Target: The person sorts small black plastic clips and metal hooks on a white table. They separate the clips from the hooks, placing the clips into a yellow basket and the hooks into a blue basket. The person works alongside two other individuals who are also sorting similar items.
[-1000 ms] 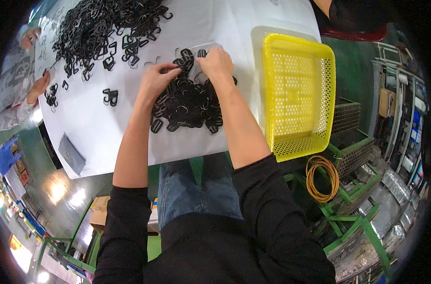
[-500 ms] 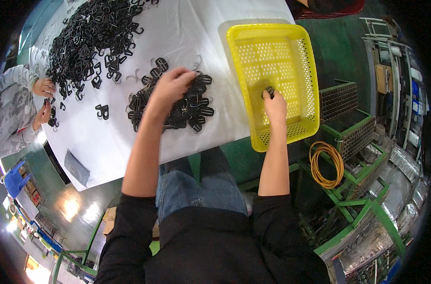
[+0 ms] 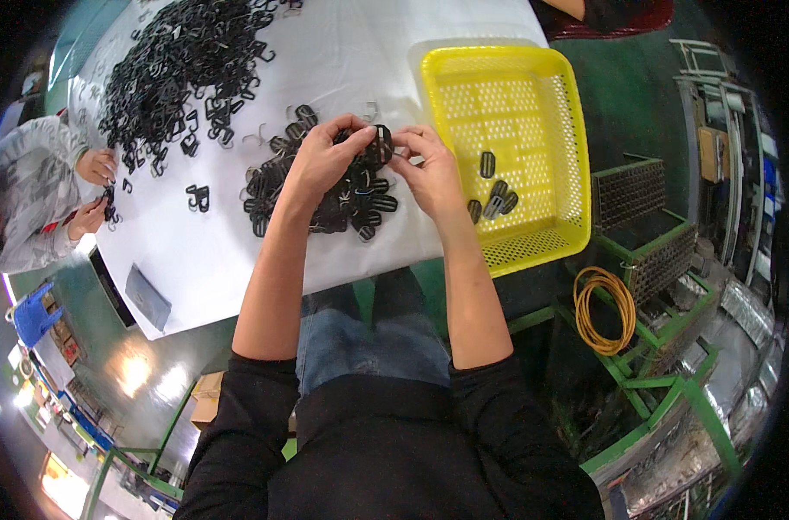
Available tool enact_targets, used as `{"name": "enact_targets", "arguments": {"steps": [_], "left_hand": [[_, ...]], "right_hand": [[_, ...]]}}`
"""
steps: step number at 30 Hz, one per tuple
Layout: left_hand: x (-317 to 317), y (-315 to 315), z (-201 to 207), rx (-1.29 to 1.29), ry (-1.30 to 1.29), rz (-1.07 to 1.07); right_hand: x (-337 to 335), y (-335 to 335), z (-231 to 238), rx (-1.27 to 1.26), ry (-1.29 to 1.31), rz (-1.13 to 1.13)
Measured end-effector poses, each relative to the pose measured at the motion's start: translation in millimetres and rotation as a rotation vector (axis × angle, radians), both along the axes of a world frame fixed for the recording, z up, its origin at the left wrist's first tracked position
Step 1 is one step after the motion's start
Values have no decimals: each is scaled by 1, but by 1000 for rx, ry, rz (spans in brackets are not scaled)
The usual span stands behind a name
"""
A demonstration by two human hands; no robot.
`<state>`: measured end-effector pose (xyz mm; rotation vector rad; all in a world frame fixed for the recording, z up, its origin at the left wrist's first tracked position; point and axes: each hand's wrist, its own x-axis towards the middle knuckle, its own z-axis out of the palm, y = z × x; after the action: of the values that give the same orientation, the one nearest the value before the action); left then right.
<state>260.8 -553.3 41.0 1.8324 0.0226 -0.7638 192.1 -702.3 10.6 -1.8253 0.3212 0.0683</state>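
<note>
A black plastic slide buckle (image 3: 381, 147) is held up between my two hands, above the right edge of a small pile of black buckles (image 3: 334, 208). My left hand (image 3: 327, 160) pinches it from the left, fingers bent. My right hand (image 3: 431, 169) grips its right side with thumb and fingertips. Just to the right stands a yellow perforated plastic basket (image 3: 577, 165). Several loose black buckles (image 3: 498, 198) lie on its floor, toward its left side. Thin wire-like hooks stick out of the pile.
A much larger heap of black hook-shaped pieces (image 3: 182, 74) covers the far left of the white table (image 3: 221, 269). Another person's hands (image 3: 94, 165) work at its edge. A flat grey packet (image 3: 147, 299) lies near the front left corner. Green metal frames and an orange coiled hose (image 3: 603, 310) are right.
My right hand has left the basket and come over to the pile, where it meets my left hand at a buckle. Buckles now show on the basket floor where that hand was.
</note>
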Motion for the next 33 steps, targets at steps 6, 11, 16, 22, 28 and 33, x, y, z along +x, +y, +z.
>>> {"name": "enact_targets", "arguments": {"steps": [6, 11, 16, 22, 28, 33], "left_hand": [[-1, 21, 0, -156, 191, 25], [-1, 29, -5, -151, 130, 6], [6, 45, -9, -486, 304, 216], [-4, -41, -6, -455, 260, 83], [-55, -163, -13, -2, -257, -124], [-61, -128, -5, -112, -683, 132]], "right_hand": [[0, 10, -2, 150, -30, 80], [4, 13, -5, 176, 35, 154], [2, 10, -35, -376, 23, -45], [4, 13, -76, -767, 15, 185], [12, 8, -93, -564, 192, 76], [-2, 12, -97, -15, 61, -115]]}}
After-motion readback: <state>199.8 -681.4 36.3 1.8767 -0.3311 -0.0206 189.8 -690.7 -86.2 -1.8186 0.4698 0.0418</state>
